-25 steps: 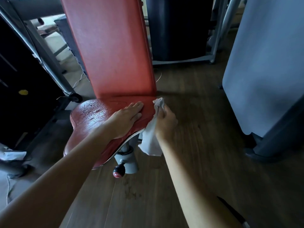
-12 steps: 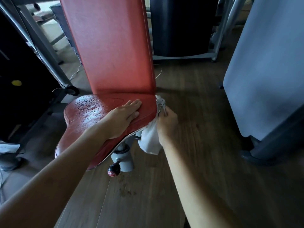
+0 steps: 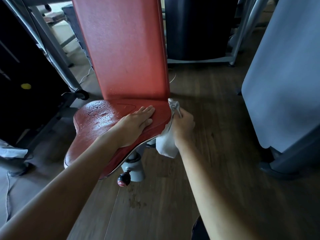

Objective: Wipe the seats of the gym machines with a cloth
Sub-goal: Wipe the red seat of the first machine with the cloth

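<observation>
A red padded seat [image 3: 97, 129] with water droplets on its left half sits below a tall red backrest [image 3: 124, 49]. My left hand [image 3: 136, 122] lies flat on the seat's right part, fingers straight and pointing toward the backrest. My right hand [image 3: 183, 125] grips a white cloth [image 3: 166, 144] against the seat's right edge. The top of the cloth pokes out above my fist at the seat's back corner, and the rest hangs below my hand.
A grey seat post [image 3: 135, 167] with a black and red knob [image 3: 123, 180] is under the seat. A grey-blue pad [image 3: 284, 75] stands at the right, dark machine frames [image 3: 26, 75] at the left, a black panel [image 3: 199, 26] behind. The floor is wood.
My right hand with the cloth has slid along the seat's right edge toward its back corner. My left hand has stayed flat on the seat. The camera has shifted a little.
</observation>
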`<state>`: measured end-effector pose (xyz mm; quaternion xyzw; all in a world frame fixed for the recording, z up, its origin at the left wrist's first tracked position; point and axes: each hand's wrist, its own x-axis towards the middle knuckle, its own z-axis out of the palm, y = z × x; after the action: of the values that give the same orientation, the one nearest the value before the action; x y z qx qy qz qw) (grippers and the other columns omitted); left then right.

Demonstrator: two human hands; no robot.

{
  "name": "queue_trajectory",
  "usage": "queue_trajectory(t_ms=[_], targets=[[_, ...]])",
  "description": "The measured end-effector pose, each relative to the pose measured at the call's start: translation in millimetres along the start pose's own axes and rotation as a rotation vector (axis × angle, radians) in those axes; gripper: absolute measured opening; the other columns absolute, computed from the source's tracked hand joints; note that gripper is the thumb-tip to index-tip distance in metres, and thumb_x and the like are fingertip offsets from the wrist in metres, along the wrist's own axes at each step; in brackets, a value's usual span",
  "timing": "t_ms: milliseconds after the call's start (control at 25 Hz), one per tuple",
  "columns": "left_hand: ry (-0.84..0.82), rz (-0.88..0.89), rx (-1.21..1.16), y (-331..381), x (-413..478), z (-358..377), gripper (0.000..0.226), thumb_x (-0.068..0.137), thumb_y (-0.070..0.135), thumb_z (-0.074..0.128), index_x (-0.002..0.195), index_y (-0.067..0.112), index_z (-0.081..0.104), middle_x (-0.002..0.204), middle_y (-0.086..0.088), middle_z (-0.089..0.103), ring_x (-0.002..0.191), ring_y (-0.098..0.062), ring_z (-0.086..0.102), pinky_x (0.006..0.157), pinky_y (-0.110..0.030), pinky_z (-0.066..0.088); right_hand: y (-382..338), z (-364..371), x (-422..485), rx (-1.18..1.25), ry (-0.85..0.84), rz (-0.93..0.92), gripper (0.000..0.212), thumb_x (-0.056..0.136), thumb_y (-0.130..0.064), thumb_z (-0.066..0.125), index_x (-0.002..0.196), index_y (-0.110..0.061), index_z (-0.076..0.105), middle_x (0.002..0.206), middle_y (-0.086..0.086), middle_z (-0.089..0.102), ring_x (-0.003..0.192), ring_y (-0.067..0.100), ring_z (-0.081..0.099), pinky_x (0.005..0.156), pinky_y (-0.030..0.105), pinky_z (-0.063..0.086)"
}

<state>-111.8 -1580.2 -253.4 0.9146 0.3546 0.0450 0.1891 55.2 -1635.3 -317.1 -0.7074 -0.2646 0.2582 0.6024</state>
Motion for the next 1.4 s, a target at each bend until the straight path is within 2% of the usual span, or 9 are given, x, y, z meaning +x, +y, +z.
queue_trajectory(t_ms=[200, 400, 520, 680, 840, 1000, 1120, 1280, 1400], targets=[[0.003, 0.003, -0.005, -0.6, 2.2, -0.4, 0.052, 0.107, 0.033, 0.036, 0.157, 0.027, 0.025, 0.163, 0.014, 0.018, 0.152, -0.006, 0.01, 0.124, -0.025, 0.008, 4.3, -10.9, -54.0, -0.059, -0.044, -0.134, 0.033, 0.105, -0.039, 0.046, 0.135, -0.045, 0.058, 0.127, -0.014, 0.068, 0.114, 0.005, 0.063, 0.099, 0.029, 0.051], [0.001, 0.011, -0.002, 0.8, 2.6, -0.5, 0.052, 0.108, 0.033, 0.035, 0.158, 0.027, 0.025, 0.164, 0.013, 0.018, 0.152, -0.008, 0.01, 0.124, -0.026, 0.009, -17.6, -2.0, 0.1, -0.071, -0.027, -0.041, 0.037, 0.103, -0.054, 0.044, 0.118, -0.035, 0.072, 0.107, -0.007, 0.076, 0.104, 0.015, 0.07, 0.092, 0.039, 0.055], [-0.003, 0.014, 0.002, 0.2, 3.6, 0.1, 0.052, 0.108, 0.032, 0.036, 0.158, 0.025, 0.025, 0.164, 0.011, 0.019, 0.153, -0.009, 0.011, 0.119, -0.02, 0.006, -13.4, -7.5, -25.1, -0.071, -0.044, -0.054, 0.042, 0.101, -0.061, 0.039, 0.124, -0.041, 0.068, 0.112, -0.007, 0.075, 0.106, 0.016, 0.069, 0.096, 0.039, 0.054], [-0.004, 0.012, 0.0, -1.2, 4.3, 1.1, 0.052, 0.108, 0.032, 0.036, 0.158, 0.025, 0.025, 0.164, 0.011, 0.019, 0.153, -0.009, 0.011, 0.121, -0.022, 0.007, -14.5, -6.5, -54.1, -0.076, -0.015, -0.172, 0.038, 0.105, -0.051, 0.041, 0.129, -0.037, 0.066, 0.118, -0.01, 0.073, 0.11, 0.006, 0.066, 0.093, 0.022, 0.049], [-0.013, 0.005, -0.004, 0.5, 4.6, -0.9, 0.052, 0.108, 0.032, 0.036, 0.158, 0.025, 0.025, 0.164, 0.011, 0.019, 0.153, -0.01, 0.011, 0.124, -0.027, 0.009, -24.5, 4.9, 0.8, -0.169, 0.021, -0.103, 0.04, 0.105, -0.047, 0.043, 0.115, -0.025, 0.075, 0.106, -0.003, 0.077, 0.1, 0.017, 0.071, 0.079, 0.026, 0.05], [-0.006, 0.006, 0.005, 0.6, 5.3, 0.0, 0.051, 0.108, 0.031, 0.035, 0.158, 0.025, 0.024, 0.164, 0.011, 0.018, 0.153, -0.011, 0.011, 0.124, -0.026, 0.008, -4.3, -3.2, -46.3, -0.089, -0.013, -0.144, 0.04, 0.103, -0.057, 0.04, 0.129, -0.039, 0.064, 0.119, -0.012, 0.072, 0.11, 0.007, 0.067, 0.096, 0.028, 0.052], [-0.01, 0.004, 0.015, 0.3, 5.1, 1.2, 0.052, 0.108, 0.032, 0.034, 0.158, 0.026, 0.023, 0.164, 0.012, 0.017, 0.153, -0.009, 0.009, 0.123, -0.025, 0.007, -4.1, 1.4, -44.7, -0.093, 0.026, -0.193, 0.036, 0.105, -0.05, 0.041, 0.132, -0.038, 0.063, 0.124, -0.013, 0.07, 0.113, 0.006, 0.064, 0.097, 0.025, 0.049], [-0.009, 0.011, 0.001, 0.8, 5.3, -0.5, 0.051, 0.108, 0.031, 0.034, 0.158, 0.026, 0.024, 0.164, 0.012, 0.018, 0.153, -0.009, 0.01, 0.123, -0.026, 0.007, -11.2, 4.6, -4.0, -0.081, 0.025, -0.014, 0.04, 0.105, -0.05, 0.04, 0.118, -0.029, 0.072, 0.109, 0.0, 0.076, 0.105, 0.023, 0.07, 0.092, 0.038, 0.054], [-0.005, 0.006, -0.002, 1.1, 4.7, -0.1, 0.051, 0.108, 0.03, 0.035, 0.158, 0.025, 0.025, 0.164, 0.011, 0.019, 0.153, -0.01, 0.011, 0.123, -0.026, 0.007, 7.7, 1.6, -51.5, -0.055, 0.032, -0.068, 0.039, 0.104, -0.045, 0.043, 0.112, -0.02, 0.072, 0.101, 0.005, 0.076, 0.096, 0.026, 0.071, 0.086, 0.041, 0.055]])
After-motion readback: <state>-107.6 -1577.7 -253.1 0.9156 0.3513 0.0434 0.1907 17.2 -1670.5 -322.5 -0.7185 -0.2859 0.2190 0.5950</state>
